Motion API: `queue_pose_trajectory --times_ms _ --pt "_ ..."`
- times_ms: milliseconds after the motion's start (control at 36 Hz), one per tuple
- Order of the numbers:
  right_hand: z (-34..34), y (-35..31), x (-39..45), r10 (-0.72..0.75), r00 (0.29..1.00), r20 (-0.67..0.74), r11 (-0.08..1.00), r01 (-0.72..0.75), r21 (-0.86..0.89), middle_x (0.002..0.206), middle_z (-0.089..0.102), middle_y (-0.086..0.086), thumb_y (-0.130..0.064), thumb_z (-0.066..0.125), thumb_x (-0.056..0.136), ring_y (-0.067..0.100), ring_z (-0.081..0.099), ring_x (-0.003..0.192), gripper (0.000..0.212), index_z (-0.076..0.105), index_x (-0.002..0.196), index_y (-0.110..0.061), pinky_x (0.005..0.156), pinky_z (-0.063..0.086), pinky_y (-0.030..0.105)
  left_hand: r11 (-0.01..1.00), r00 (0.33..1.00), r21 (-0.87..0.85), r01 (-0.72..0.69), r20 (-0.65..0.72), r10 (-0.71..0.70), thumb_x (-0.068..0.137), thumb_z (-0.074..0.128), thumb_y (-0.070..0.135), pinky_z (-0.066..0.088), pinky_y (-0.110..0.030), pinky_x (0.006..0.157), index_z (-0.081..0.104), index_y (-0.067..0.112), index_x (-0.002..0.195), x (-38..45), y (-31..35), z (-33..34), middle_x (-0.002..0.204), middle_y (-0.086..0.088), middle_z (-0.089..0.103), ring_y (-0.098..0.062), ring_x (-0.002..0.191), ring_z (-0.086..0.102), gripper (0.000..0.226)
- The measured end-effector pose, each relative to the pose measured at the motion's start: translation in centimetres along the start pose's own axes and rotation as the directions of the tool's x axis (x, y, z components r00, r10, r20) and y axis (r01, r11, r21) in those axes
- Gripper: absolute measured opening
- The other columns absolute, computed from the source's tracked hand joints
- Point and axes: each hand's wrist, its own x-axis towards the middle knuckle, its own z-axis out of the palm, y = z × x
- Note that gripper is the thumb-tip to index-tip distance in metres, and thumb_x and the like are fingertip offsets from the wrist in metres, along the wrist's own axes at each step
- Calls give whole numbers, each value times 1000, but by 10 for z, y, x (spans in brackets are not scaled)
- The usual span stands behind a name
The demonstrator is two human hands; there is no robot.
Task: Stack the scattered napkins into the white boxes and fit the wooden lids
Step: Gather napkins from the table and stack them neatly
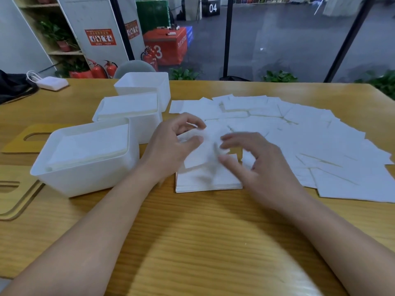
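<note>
Three white boxes stand at the left: the near box (85, 176) and the middle box (147, 127) are filled with napkins, the far box (149, 82) looks empty. A neat napkin stack (205, 184) lies on the table in front of me. Above it a blurred napkin (205, 150) is held between my hands. My left hand (171, 146) pinches its left edge with thumb and curled fingers. My right hand (256, 161) has its fingers curled at the napkin's right edge. Scattered napkins (310, 133) fan across the right of the table. Two wooden lids (25, 137) (15, 193) lie flat at the far left.
The wooden table (192, 242) has bare surface near me. A white charger with a cable (52, 83) and a black bag (12, 86) sit at the back left corner. A grey chair back (134, 67) rises behind the far box.
</note>
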Motion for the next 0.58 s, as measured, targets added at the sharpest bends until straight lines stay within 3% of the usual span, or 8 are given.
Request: queue_pose_trajectory --times_ms 83,139,222,278,361,417,500,583 --pt "-7 7 5 159 985 -61 987 -159 -1 147 54 -25 -58 69 97 0 52 132 57 53 149 -40 110 45 31 972 994 -233 -16 100 40 103 72 3 61 -49 92 71 23 136 -3 11 -4 107 -10 80 -25 101 77 39" --pt "-10 10 6 248 968 -33 968 -246 51 145 55 -24 -62 67 97 -3 54 127 67 42 156 -42 105 44 27 955 986 -295 -26 148 73 104 69 0 58 -38 89 67 21 144 -4 14 -5 106 -16 79 -23 99 74 45" --pt "-13 9 7 306 952 7 930 -300 211 102 74 -12 -50 72 100 2 67 85 51 53 145 -39 79 51 27 960 983 -281 -10 176 61 104 69 1 53 -34 86 67 27 145 -4 13 -5 103 -18 78 -22 95 70 48" --pt "-13 10 7 309 951 1 917 -299 264 80 72 -3 -37 76 99 10 62 64 34 62 131 -36 64 50 29 980 986 -197 28 170 6 104 72 9 51 -36 85 70 34 140 -2 8 -5 99 -14 79 -18 94 71 44" --pt "-11 14 6 302 953 -5 924 -292 247 74 71 -1 -30 78 98 11 59 61 29 65 124 -36 63 47 30 998 986 21 67 152 -70 100 79 27 48 -31 85 75 42 124 1 1 -6 96 12 78 1 93 71 28" --pt "-9 15 4 302 953 38 931 -303 201 76 72 0 -30 78 98 12 61 62 31 63 125 -36 63 49 31 988 982 125 90 156 -109 99 79 34 45 -25 77 76 42 118 2 -1 -7 90 22 73 8 79 66 22" --pt "-5 17 2 300 951 75 943 -307 124 77 73 -2 -31 78 97 12 64 65 31 62 124 -36 66 53 26 963 974 255 85 183 -134 99 77 39 39 -27 63 72 44 118 2 -3 -10 66 16 57 -3 52 47 20" --pt "-1 19 1 280 958 65 957 -284 66 76 71 -4 -30 79 96 12 65 66 29 65 120 -35 69 52 27 948 967 306 89 200 -156 99 76 38 41 -30 62 70 45 118 2 -5 -10 59 13 47 -7 52 41 20"
